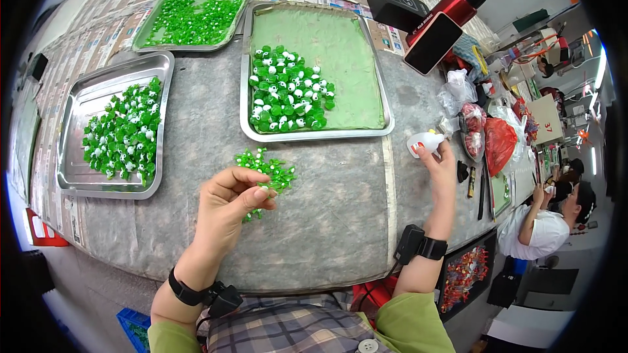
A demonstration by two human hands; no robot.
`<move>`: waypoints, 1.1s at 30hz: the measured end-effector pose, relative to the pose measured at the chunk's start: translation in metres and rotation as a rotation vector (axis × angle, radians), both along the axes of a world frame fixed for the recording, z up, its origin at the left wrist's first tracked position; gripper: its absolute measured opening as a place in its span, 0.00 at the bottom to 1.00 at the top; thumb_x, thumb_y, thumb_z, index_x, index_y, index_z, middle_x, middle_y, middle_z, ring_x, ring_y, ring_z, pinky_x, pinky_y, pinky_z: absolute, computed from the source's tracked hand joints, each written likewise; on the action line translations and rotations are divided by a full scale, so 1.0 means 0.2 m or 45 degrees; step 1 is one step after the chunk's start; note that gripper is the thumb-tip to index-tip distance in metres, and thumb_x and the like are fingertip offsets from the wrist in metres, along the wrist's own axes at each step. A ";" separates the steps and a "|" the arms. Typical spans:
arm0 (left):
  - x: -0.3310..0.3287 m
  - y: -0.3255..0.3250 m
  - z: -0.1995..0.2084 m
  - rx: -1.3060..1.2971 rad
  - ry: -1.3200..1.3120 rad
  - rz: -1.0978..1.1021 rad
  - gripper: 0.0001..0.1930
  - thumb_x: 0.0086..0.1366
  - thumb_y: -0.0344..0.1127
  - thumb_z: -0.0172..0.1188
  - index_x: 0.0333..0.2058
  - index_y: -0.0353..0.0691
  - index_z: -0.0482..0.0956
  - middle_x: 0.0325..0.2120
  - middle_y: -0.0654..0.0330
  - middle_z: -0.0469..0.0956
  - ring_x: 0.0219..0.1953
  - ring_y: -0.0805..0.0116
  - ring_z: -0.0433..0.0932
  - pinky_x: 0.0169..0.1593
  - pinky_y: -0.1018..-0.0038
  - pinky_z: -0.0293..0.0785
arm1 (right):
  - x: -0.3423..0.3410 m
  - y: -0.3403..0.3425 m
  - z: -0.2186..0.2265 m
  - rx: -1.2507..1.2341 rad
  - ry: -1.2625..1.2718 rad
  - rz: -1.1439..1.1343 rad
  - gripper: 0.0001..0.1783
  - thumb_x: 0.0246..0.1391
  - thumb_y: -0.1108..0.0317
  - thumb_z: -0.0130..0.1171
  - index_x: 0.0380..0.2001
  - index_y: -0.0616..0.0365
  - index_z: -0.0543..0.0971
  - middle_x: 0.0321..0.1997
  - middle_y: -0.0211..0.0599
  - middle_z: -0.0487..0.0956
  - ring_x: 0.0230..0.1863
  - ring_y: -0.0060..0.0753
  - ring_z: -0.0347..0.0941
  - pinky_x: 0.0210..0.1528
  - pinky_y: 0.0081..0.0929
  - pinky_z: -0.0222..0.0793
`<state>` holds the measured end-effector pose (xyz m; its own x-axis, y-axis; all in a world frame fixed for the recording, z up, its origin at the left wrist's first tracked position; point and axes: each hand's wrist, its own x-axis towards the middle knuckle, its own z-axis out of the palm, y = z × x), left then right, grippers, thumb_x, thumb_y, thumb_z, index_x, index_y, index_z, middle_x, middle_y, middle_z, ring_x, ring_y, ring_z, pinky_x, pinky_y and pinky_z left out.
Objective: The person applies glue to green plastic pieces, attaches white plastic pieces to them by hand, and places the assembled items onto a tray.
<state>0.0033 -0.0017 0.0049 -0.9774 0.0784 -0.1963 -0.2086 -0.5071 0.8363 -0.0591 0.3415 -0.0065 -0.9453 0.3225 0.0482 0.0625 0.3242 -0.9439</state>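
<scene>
Over the grey table covering, my left hand (232, 199) is closed in a pinch, thumb against fingertips. Whatever it pinches is too small to make out. Right behind those fingertips lies a loose pile of small green plastic pieces (280, 173). On the right, my right hand (438, 165) grips a small white squeeze bottle (425, 141) with a yellowish tip, tilted to its side. Ahead between the hands stands a metal tray (320, 136) lined in light green. Green pieces with white eye-like beads (288, 88) fill its left part.
At left, a metal tray (69, 186) holds more green-and-white pieces; another behind (226, 44) holds green ones. A dark phone (433, 42) leans by a red flask (451, 6) and black box (396, 6). Plastic bags (500, 147) crowd the right edge. A person (543, 229) sits farther right.
</scene>
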 end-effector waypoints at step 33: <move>-0.01 0.00 -0.03 0.350 -0.218 -0.135 0.05 0.51 0.30 0.55 0.28 0.37 0.69 0.21 0.59 0.73 0.22 0.73 0.73 0.27 0.79 0.72 | 0.19 -0.74 0.28 0.078 0.808 0.539 0.26 0.25 0.54 0.68 0.23 0.59 0.68 0.15 0.31 0.68 0.14 0.24 0.60 0.17 0.19 0.52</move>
<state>0.0013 -0.0019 -0.0005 -0.9156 0.2505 -0.3144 -0.3979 -0.6765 0.6197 -0.0218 0.1930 0.0489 -0.7730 -0.0818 0.6291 -0.6266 0.2530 -0.7371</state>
